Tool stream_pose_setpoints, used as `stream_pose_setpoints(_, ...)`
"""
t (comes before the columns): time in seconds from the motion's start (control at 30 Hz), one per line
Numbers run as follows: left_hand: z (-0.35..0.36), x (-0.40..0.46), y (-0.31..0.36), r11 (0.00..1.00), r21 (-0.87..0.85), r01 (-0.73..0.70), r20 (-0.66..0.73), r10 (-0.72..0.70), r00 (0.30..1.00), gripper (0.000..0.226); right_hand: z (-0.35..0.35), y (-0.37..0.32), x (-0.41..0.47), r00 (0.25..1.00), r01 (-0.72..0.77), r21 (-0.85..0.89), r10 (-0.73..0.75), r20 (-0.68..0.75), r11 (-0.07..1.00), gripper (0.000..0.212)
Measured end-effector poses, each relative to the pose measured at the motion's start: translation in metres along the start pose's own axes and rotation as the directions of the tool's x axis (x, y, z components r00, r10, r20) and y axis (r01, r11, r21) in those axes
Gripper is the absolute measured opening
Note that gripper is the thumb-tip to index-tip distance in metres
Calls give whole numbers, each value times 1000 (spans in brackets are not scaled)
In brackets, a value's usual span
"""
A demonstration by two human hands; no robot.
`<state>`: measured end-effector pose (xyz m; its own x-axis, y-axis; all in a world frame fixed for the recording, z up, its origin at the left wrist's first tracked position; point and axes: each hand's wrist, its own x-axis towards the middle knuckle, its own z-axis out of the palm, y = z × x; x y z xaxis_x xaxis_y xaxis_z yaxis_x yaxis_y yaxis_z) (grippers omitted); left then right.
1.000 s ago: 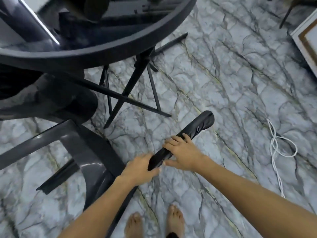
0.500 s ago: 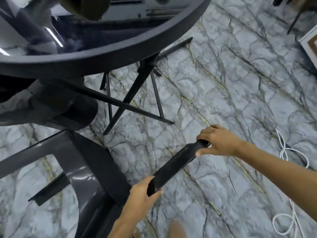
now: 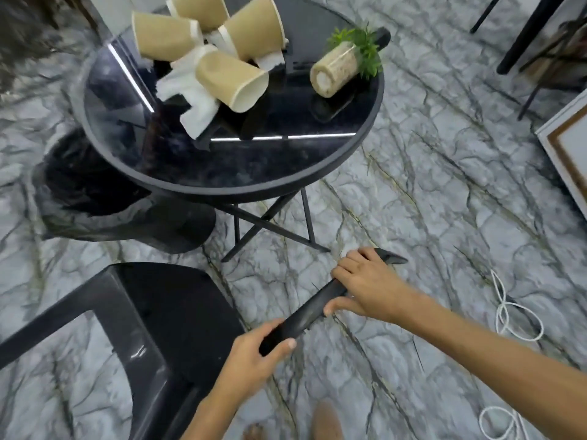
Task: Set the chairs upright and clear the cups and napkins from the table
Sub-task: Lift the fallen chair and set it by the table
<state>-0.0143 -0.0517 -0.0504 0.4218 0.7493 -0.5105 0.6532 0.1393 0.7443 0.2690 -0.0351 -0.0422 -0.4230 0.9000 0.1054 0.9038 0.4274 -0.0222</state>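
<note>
A black plastic chair (image 3: pixel 171 331) stands in front of me at the lower left, its seat facing up. My left hand (image 3: pixel 254 354) grips the near end of its backrest top rail (image 3: pixel 309 309). My right hand (image 3: pixel 368 284) grips the same rail near its far end. On the round black glass table (image 3: pixel 254 173) lie several tipped brown paper cups, one at the front (image 3: pixel 228 81) and one at the back left (image 3: pixel 158 36). Crumpled white napkins (image 3: pixel 190 93) lie among them.
A tipped pale pot with a green plant (image 3: pixel 343 66) lies on the table's right side. A black bin bag (image 3: pixel 95 198) sits under the table's left edge. A white cord (image 3: pixel 514 315) lies on the marble floor at right. Another dark chair (image 3: pixel 540 39) and a framed board (image 3: pixel 568 144) are at far right.
The chair has come up from lying on the floor, both hands lifting its backrest rail. My view has risen, so the tabletop with cups and napkins now shows.
</note>
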Motion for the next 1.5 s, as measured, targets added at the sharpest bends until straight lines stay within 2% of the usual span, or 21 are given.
stream_pose_setpoints(0.17, -52, -46, 70, 986, 71, -153, -74, 158, 985, 39, -104, -50, 48, 995, 93, -116, -97, -25, 989, 70)
stream_pose_setpoints(0.3, -95, -103, 94, 971, 42, -237, -209, 241, 948, 14, -190, -94, 84, 978, 164, -281, -192, -75, 945, 65)
stream_pose_setpoints(0.43, -121, -161, 94, 962, -7, -273, -289, 260, 921, 21, -260, -144, 99, 975, 158, -363, -203, -88, 918, 68)
stream_pose_setpoints(0.5, -128, -188, 77, 959, -46, -281, -316, 253, 914, 24, -288, -158, 98, 987, 76, -281, -113, -117, 957, 72)
stream_pose_setpoints(0.57, -133, -217, 55, 962, -71, -265, -348, 225, 910, 26, -307, -172, 92, 990, 57, -46, -63, -126, 997, 70)
stream_pose_setpoints(0.63, -135, -247, 31, 965, -80, -251, -373, 205, 905, 29, -317, -198, 83, 998, 60, 236, -55, -28, 970, 58)
stream_pose_setpoints(0.67, -135, -264, 22, 965, -88, -247, -378, 198, 905, 32, -317, -218, 77, 998, 66, 284, -67, -7, 957, 54)
stream_pose_setpoints(0.77, -135, -316, 3, 969, -82, -235, -371, 189, 909, 41, -313, -281, 52, 994, 86, 246, -66, -87, 966, 52)
stream_pose_setpoints(0.83, -137, -346, -3, 967, -86, -238, -352, 194, 915, 30, -310, -321, 35, 980, 123, 194, -88, -181, 973, 58)
stream_pose_setpoints(0.9, -141, -369, -4, 966, -71, -250, -377, 206, 903, 27, -307, -356, 28, 967, 165, 117, -137, -216, 979, 56)
stream_pose_setpoints(1.0, -149, -405, -2, 962, -43, -268, -464, 219, 859, 27, -308, -405, 28, 975, 212, 83, -206, -81, 974, 57)
stream_pose_setpoints(1.07, -154, -430, -4, 960, -44, -277, -512, 217, 831, 36, -312, -427, 24, 961, 278, 152, -277, -28, 949, 64)
stream_pose_setpoints(1.17, -157, -466, -9, 965, -39, -259, -566, 192, 801, 27, -319, -432, 11, 936, 303, 396, -348, 46, 867, 51)
stream_pose_setpoints(1.2, -159, -477, -9, 969, -18, -246, -582, 191, 791, 21, -319, -426, 8, 931, 301, 425, -360, 63, 853, 48)
stream_pose_setpoints(1.27, -163, -498, -11, 979, 21, -203, -601, 175, 780, 16, -320, -409, 2, 922, 290, 422, -370, 119, 859, 57)
stream_pose_setpoints(1.33, -164, -517, -19, 988, 65, -141, -597, 151, 788, 34, -317, -393, -2, 910, 293, 441, -389, 145, 849, 60)
stream_pose_setpoints(1.37, -163, -526, -25, 992, 84, -91, -587, 123, 800, 35, -317, -388, -3, 903, 302, 454, -404, 145, 838, 58)
stream_pose_setpoints(1.43, -160, -548, -35, 997, 74, -25, -589, 64, 805, 26, -314, -389, -3, 894, 323, 458, -426, 139, 828, 61)
stream_pose_setpoints(1.5, -154, -570, -45, 999, 26, 34, -626, -10, 780, 29, -313, -399, -1, 891, 331, 454, -433, 139, 827, 66)
